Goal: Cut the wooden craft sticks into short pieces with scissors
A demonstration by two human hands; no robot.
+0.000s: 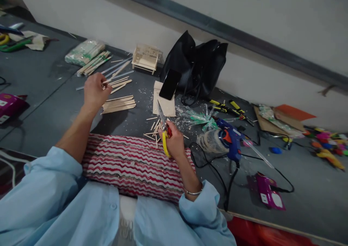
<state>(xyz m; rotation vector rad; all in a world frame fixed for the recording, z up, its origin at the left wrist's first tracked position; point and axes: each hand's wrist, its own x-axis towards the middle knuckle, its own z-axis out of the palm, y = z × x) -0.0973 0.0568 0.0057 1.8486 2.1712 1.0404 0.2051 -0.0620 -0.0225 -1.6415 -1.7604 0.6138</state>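
My left hand is raised over the table at the left, fingers pinched on a thin wooden stick that points up and to the right. Below it lie a row of long wooden sticks and a looser group partly behind the hand. My right hand grips scissors with yellow and red handles, their blades pointing away from me. Beside the scissors, short cut stick pieces are scattered at the edge of a red-and-white striped cloth. How far the blades are apart is hard to tell.
A phone rests on a beige pad, before a black bag. A small stick-built model stands behind. Rightward are a blue glue gun on a clear jar, cables, yellow-black pliers and a purple box.
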